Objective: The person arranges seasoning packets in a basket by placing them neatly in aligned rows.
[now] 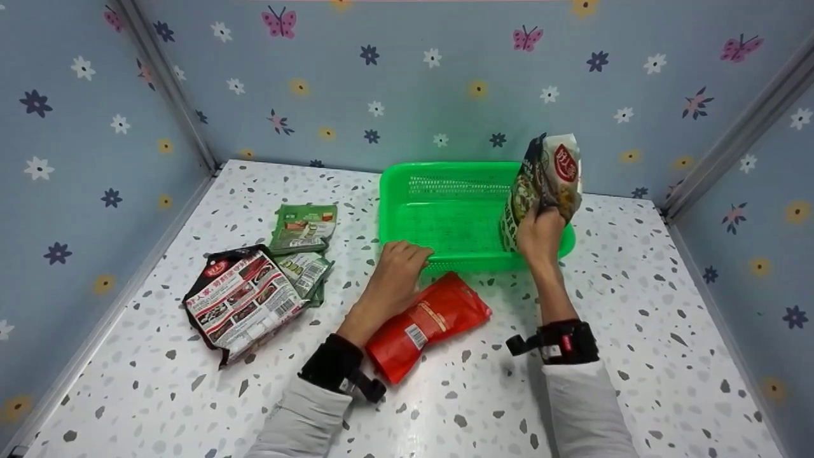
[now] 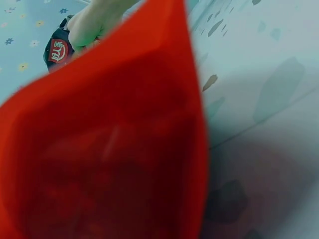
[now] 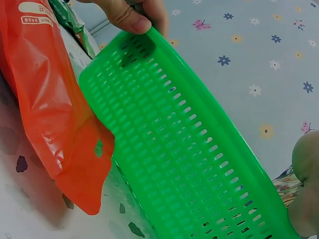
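My left hand (image 1: 397,273) grips the front rim of a green plastic basket (image 1: 458,262) near its left corner; its thumb (image 3: 137,24) lies over the rim in the right wrist view. My right hand (image 1: 542,236) holds a black and white printed food packet (image 1: 559,168) upright at the basket's right end, its lower part inside the basket. A red pouch (image 1: 439,312) lies on the table before the basket, partly under my left forearm. Close up, the red pouch (image 2: 109,149) fills much of the left wrist view.
On the table (image 1: 483,407), left of the basket, lie a large black and white packet (image 1: 245,302), a green packet (image 1: 305,226) and another green packet (image 1: 305,270) partly under the large one. Flower-patterned walls (image 1: 420,95) stand behind and at both sides.
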A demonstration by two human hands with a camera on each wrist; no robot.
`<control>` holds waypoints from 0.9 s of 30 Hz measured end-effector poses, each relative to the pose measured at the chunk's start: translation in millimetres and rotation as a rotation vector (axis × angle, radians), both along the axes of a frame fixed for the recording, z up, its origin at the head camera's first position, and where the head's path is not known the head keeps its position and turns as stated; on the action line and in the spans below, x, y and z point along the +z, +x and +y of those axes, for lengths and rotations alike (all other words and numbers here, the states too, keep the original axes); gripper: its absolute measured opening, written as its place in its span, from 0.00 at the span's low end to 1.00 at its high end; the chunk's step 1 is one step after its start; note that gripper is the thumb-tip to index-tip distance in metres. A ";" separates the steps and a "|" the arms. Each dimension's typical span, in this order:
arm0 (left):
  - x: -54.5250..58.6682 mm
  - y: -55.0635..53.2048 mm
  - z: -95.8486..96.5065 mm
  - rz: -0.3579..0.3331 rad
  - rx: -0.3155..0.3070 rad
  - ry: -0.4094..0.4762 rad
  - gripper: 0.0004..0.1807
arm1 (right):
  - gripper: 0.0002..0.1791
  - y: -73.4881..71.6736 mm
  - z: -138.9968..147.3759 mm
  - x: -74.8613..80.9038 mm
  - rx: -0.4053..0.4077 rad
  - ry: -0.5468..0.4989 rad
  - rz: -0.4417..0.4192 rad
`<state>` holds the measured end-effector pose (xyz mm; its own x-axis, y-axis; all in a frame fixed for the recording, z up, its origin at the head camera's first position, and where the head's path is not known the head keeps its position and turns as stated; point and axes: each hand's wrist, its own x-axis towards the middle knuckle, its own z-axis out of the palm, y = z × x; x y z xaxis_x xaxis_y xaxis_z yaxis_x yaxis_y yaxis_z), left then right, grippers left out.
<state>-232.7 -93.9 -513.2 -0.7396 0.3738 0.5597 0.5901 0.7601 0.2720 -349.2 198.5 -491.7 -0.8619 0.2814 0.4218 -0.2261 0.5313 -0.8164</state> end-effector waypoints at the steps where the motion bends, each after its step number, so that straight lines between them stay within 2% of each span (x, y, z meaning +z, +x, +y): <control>1: 0.0 0.2 0.3 -0.001 0.000 0.001 0.14 | 0.23 0.7 0.5 1.6 0.001 0.005 -0.009; 6: 0.1 0.8 0.9 0.008 0.000 0.000 0.14 | 0.21 3.2 2.5 8.9 0.021 0.038 -0.057; 10: 1.0 1.5 1.5 0.013 0.000 -0.007 0.15 | 0.24 4.6 5.9 13.3 0.037 0.061 -0.093; 13: 1.3 1.2 1.7 0.012 -0.002 -0.002 0.15 | 0.22 14.5 1.9 25.6 0.039 0.063 -0.101; 17: 0.7 0.1 1.2 0.015 -0.004 0.013 0.14 | 0.21 30.4 -7.9 43.1 0.003 0.069 -0.104; 21: -0.6 -0.7 0.9 0.009 -0.001 0.011 0.13 | 0.17 35.1 -10.1 47.2 -0.020 0.058 -0.145; 27: -1.0 -1.2 -0.5 -0.004 -0.001 0.004 0.14 | 0.19 38.9 -10.9 49.3 -0.007 0.034 -0.192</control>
